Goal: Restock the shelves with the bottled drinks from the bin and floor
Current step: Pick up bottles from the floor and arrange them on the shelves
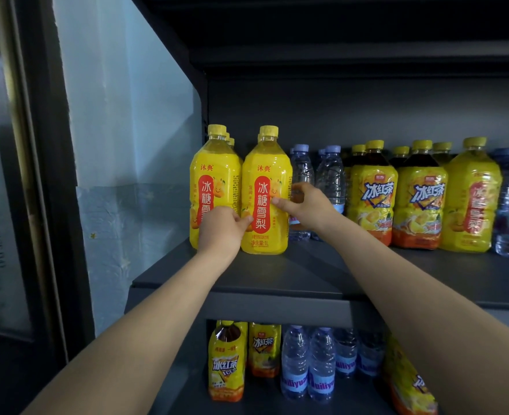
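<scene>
Both hands are on the yellow pear-drink bottle (265, 190), which stands upright near the front of the upper shelf (307, 274)! The left hand (221, 229) clasps it at seven o'clock, thumb on the label and fingers curled in at the side. The right hand (307, 205) grips at three o'clock, thumb across the front, fingers wrapped behind. A matching bottle (212, 181) stands just beside it at nine o'clock, with water bottles (331, 175) at two.
</scene>
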`<state>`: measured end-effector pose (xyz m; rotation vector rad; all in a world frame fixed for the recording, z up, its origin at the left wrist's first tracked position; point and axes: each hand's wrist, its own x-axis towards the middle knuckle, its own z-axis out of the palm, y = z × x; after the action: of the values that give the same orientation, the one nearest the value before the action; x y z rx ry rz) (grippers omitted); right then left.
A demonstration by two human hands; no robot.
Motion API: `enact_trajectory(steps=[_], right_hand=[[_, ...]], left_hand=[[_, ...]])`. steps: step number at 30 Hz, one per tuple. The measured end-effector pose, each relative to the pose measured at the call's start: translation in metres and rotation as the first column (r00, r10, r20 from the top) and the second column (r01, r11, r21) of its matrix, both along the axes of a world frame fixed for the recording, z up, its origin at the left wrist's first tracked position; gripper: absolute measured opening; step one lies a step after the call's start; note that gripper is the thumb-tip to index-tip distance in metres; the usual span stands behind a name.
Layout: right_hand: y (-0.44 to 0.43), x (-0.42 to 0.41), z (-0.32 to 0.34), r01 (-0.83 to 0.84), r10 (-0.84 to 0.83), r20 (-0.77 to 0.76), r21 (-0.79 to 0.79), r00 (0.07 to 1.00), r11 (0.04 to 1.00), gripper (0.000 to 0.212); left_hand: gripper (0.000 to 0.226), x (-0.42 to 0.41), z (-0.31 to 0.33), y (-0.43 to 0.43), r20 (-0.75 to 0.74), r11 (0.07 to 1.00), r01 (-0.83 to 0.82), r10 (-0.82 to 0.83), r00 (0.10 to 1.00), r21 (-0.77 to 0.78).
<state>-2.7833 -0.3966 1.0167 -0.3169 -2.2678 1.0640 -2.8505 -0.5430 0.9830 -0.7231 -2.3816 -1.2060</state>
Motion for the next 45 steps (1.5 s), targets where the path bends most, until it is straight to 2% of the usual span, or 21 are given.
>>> enact_trajectory(steps=[6,9,14,18,23,30,34,39,45], right_hand=[[0.002,0.020,-0.007,0.020,-0.057,0.147,0.245,0.987,0.969,0.063],[0.008,0.037,-0.011,0.024,-0.083,0.198,0.284,0.977,0.958,0.064],[0.024,0.087,-0.012,0.005,-0.101,0.259,0.349,0.961,0.937,0.050],[0.048,0.129,-0.015,-0.041,-0.109,0.321,0.426,0.941,0.904,0.056],[0.084,0.192,-0.017,-0.135,-0.018,0.316,0.456,0.949,0.880,0.048],[0.117,0.266,-0.019,-0.252,0.072,0.356,0.489,0.932,0.835,0.058],[0.120,0.297,-0.026,-0.276,0.132,0.312,0.477,0.941,0.835,0.061],[0.116,0.330,-0.043,-0.290,0.127,0.337,0.495,0.933,0.819,0.060],[0.103,0.369,-0.065,-0.329,0.091,0.441,0.501,0.893,0.801,0.058]], left_hand=[[0.042,0.005,0.008,-0.008,0.003,0.978,0.069,-0.070,0.998,-0.196],[0.038,0.020,0.006,-0.013,-0.001,0.964,0.061,-0.063,0.998,-0.257],[0.033,0.063,0.008,-0.011,-0.008,0.924,0.034,-0.040,0.999,-0.381],[0.033,0.109,0.013,0.001,-0.051,0.906,-0.038,0.018,0.999,-0.421],[0.031,0.182,0.010,0.020,-0.062,0.892,-0.101,0.082,0.995,-0.441],[0.033,0.286,0.011,0.041,-0.068,0.798,-0.182,0.175,0.982,-0.575],[0.036,0.329,0.009,0.044,-0.113,0.734,-0.220,0.194,0.975,-0.642],[0.039,0.365,-0.003,0.043,-0.108,0.716,-0.221,0.200,0.974,-0.662],[0.041,0.408,-0.033,0.029,-0.048,0.721,-0.194,0.217,0.975,-0.666]])
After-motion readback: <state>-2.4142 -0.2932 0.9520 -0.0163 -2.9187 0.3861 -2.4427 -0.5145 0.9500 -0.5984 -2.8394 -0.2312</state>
